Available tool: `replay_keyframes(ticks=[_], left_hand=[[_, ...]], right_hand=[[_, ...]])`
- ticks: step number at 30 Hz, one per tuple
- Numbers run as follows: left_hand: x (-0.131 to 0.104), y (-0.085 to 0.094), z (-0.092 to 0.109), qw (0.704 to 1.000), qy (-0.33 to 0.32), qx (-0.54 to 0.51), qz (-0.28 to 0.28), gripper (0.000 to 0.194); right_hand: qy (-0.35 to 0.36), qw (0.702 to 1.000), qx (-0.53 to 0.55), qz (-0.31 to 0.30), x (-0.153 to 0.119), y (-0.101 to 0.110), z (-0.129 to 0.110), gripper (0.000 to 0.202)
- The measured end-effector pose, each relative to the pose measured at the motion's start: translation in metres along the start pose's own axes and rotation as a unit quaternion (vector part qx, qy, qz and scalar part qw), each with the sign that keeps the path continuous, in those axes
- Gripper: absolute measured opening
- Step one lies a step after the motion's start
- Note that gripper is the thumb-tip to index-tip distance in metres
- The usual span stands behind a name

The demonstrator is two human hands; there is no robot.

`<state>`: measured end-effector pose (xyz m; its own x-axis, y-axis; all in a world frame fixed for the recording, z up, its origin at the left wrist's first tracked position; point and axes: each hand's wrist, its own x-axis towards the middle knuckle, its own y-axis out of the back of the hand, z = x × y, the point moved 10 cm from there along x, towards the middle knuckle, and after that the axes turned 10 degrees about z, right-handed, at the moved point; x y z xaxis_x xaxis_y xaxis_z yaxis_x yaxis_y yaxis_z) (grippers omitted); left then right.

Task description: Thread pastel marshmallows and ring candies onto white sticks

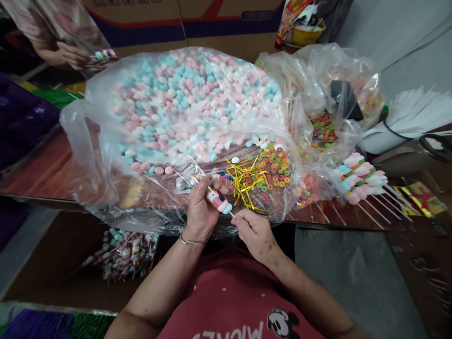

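Note:
My left hand point(202, 212) is wrapped around a marshmallow skewer point(221, 205) that lies in a printed clear wrapper. Pink and pale blue marshmallows show at the skewer's lower end. My right hand point(254, 234) pinches the white stick coming out below them. Past the left fingers, another clear printed wrapper point(182, 186) lies on the table. Gold twist ties point(247, 181) are heaped just beyond my hands, beside scattered ring candies point(278, 165).
A large clear bag of marshmallows point(197, 94) covers the table's middle. At right are finished-looking skewers point(362, 176), bags of candy rings point(323, 129) and white sticks point(416, 110). A cardboard box point(42, 268) with wrapped skewers stands below left. Another person's hand point(76, 55) holds a skewer.

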<state>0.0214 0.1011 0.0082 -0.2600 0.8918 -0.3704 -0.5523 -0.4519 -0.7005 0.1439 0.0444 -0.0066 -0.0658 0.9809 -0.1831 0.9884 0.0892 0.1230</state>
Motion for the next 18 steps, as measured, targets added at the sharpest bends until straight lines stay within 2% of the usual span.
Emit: replay_keyframes(ticks=[3, 6, 10, 12, 15, 18], left_hand=[[-0.002, 0.002, -0.001, 0.999, -0.012, 0.012, 0.032, 0.036], [-0.006, 0.003, 0.001, 0.998, -0.029, 0.029, 0.043, 0.039], [-0.010, 0.007, -0.003, 0.997, -0.027, 0.044, 0.054, 0.039], [-0.011, 0.009, -0.004, 0.997, -0.027, 0.042, 0.055, 0.039], [-0.011, 0.009, -0.007, 0.997, -0.025, 0.034, 0.059, 0.039], [-0.012, 0.007, -0.010, 0.998, -0.025, 0.034, 0.055, 0.037]], right_hand=[[-0.065, 0.993, 0.094, -0.011, 0.000, -0.009, 0.014, 0.021], [-0.105, 0.980, 0.169, 0.006, 0.001, -0.012, 0.024, 0.019], [-0.120, 0.974, 0.190, 0.041, 0.002, -0.008, 0.030, 0.019], [-0.091, 0.984, 0.149, 0.043, 0.002, -0.006, 0.024, 0.020], [-0.009, 0.997, 0.047, 0.058, 0.000, 0.001, 0.008, 0.023], [0.076, 0.992, -0.063, 0.082, -0.001, 0.005, -0.008, 0.023]])
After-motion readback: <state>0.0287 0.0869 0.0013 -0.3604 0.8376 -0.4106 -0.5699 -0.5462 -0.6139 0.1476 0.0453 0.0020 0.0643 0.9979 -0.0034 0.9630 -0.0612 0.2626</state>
